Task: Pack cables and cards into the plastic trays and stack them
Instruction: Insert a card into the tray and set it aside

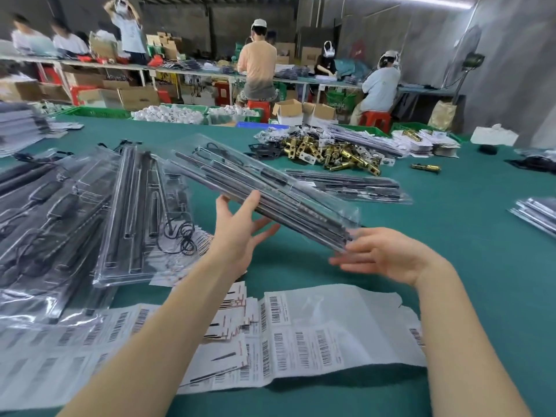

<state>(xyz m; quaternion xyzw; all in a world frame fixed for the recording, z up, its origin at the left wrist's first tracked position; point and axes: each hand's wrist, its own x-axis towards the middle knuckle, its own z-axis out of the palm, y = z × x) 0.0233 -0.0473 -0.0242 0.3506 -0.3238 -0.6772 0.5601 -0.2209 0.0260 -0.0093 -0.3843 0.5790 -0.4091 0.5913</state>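
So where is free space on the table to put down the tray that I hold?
Bare green cloth lies right of the right hand, between the barcode cards and the flat tray. The tray piles at left and the brass parts are crowded.

A packing workshop: beyond the hands, workers (257, 60) are sitting at a long bench, cardboard boxes (138, 97) are piling beneath it, and brass parts (331, 153) are lying on the green worktop (451, 224).

A single wide-angle head-worn camera looks forward and down, close over the broad green cloth-covered surface (451, 236). Both forearms enter from 6 o'clock. Distant workbenches with seated workers (380, 85) sit toward 12 o'clock; edges bend from lens distortion.
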